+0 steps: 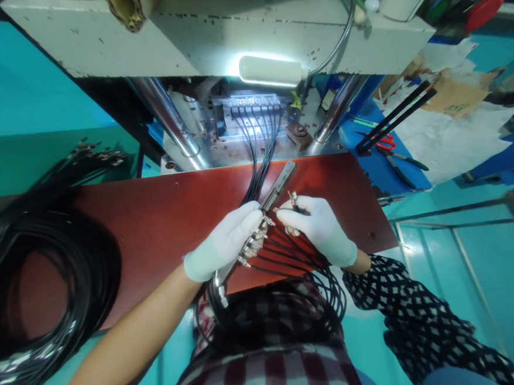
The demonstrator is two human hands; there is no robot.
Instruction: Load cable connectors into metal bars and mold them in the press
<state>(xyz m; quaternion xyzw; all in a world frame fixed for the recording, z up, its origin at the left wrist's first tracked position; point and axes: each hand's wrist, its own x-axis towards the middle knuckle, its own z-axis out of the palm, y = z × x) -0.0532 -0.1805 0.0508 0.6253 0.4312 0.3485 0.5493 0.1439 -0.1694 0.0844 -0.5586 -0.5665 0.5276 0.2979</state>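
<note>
My left hand, in a white glove, is closed around a long metal bar fixture that slants up to the right over the red-brown board. Several cable ends with metal connectors sit in a row along the bar. Their black cables run right and loop down over my lap. Close by on the right, my gloved right hand pinches cable ends with metal connectors just beside the bar. Its fingers partly hide them, and how many they hold I cannot tell.
Ahead stands a press with a lit mould; several black cables run from it to the board. A lamp glows above. Coiled black cables lie at left. Pliers and two black rods are at right.
</note>
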